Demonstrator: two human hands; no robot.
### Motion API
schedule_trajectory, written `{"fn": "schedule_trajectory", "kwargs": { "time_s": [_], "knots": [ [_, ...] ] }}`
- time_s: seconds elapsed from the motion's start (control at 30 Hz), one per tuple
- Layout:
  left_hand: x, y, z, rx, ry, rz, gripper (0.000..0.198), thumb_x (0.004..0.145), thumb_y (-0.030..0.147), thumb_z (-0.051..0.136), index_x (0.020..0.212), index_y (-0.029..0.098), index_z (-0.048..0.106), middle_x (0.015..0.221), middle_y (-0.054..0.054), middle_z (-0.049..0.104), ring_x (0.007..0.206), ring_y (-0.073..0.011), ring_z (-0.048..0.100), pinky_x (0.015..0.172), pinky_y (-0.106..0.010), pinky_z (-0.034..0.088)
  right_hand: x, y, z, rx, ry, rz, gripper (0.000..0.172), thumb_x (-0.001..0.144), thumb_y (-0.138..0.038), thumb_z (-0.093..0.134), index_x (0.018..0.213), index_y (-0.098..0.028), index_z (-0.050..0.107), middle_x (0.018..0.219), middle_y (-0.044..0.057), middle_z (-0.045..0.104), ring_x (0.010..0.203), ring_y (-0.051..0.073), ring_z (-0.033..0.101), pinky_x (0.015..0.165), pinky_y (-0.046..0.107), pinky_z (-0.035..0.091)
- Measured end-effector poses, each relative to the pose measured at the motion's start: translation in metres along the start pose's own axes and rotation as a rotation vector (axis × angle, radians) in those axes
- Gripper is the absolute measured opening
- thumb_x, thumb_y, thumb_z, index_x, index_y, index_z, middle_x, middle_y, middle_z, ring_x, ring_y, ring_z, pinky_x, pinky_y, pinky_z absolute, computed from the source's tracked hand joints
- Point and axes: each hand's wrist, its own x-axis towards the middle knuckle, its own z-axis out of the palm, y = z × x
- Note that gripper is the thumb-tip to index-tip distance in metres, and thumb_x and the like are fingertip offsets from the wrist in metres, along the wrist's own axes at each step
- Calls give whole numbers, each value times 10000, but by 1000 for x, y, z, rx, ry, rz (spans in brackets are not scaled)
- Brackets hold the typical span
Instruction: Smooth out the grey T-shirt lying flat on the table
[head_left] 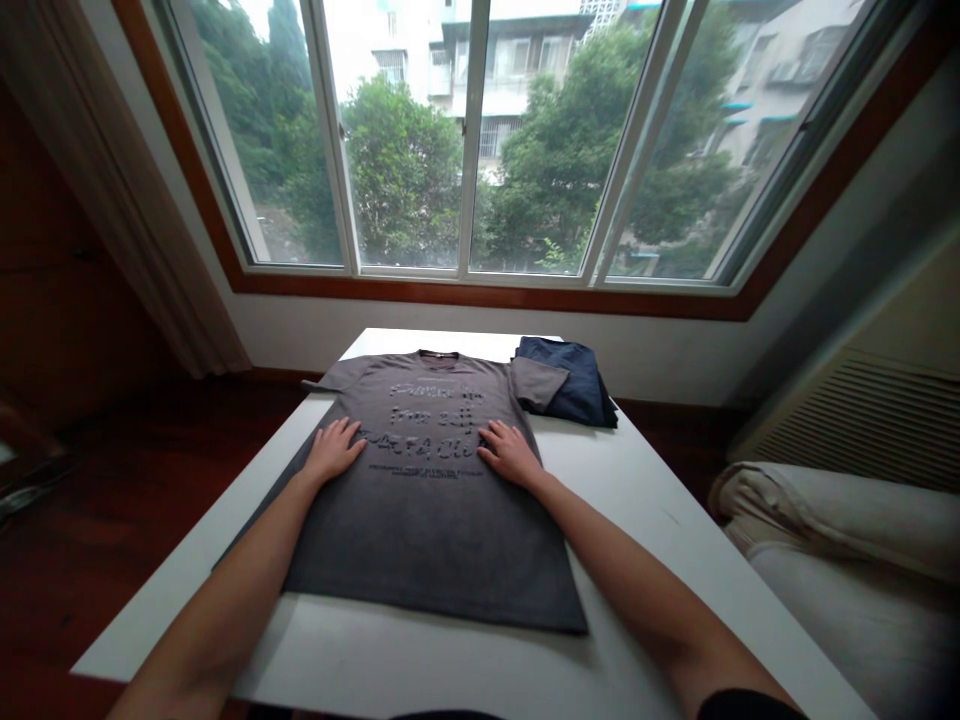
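A dark grey T-shirt (427,530) with raised lettering on its chest lies spread flat on a white table (637,510), collar toward the window. My left hand (334,450) rests flat on the shirt at the left of the lettering, fingers stretched out. On the right side of the print lies my right hand (510,452), palm down with its fingers apart. Neither hand grips the cloth. The shirt's right sleeve overlaps a folded dark blue garment (585,385) at the table's far right corner. The left sleeve reaches over the table's left edge.
Beyond the table is a wide window with a brown wooden frame (480,291). A curtain (142,200) hangs at the left. Beige cushioned furniture (847,530) stands close to the table's right edge. The floor (150,460) is dark reddish wood.
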Motion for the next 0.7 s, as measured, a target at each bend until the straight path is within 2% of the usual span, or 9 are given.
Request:
{"fn": "schedule_trajectory", "kwargs": {
  "time_s": [0.13,0.2,0.3,0.43,0.53,0.7],
  "knots": [
    [1,-1,1,9,0,2,650,1051,580,389,1602,239,441,1712,-133,315,1580,-350,261,1242,-574,223,-5,-15,-2,20,-37,-184,617,1040,-564,513,1597,-302,466,1711,90,312,1596,300,232,1287,550,175],
    [1,-2,2,13,-2,3,652,1050,587,385,1601,241,442,1713,-129,314,1582,-347,257,1244,-564,224,-6,-19,-2,44,-85,-231,631,1045,-596,489,1611,-322,441,1714,75,307,1596,291,236,1289,535,176],
    [2,-3,4,13,4,8,653,1050,590,380,1600,245,441,1712,-124,316,1579,-346,262,1244,-558,228,-3,-15,-1,40,-108,-163,637,1054,-613,449,1615,-312,437,1709,84,317,1591,305,249,1284,544,185],
    [3,-5,5,4,11,6,646,1050,584,393,1596,243,449,1711,-129,316,1575,-353,267,1244,-576,221,1,5,-3,-21,-39,39,622,1064,-587,439,1595,-265,471,1688,130,351,1576,332,278,1259,568,237],
    [3,-4,5,-1,10,9,650,1050,588,389,1595,240,451,1712,-130,314,1576,-353,265,1245,-582,220,0,12,-5,-48,3,91,616,1057,-569,469,1571,-232,506,1674,156,370,1568,339,293,1252,554,260],
    [1,-3,4,1,7,8,650,1048,589,387,1596,245,446,1710,-126,319,1582,-343,257,1248,-574,219,-5,-11,-4,20,-37,-177,635,1054,-591,475,1614,-295,437,1720,95,287,1604,300,206,1286,538,191]
  ]
}}
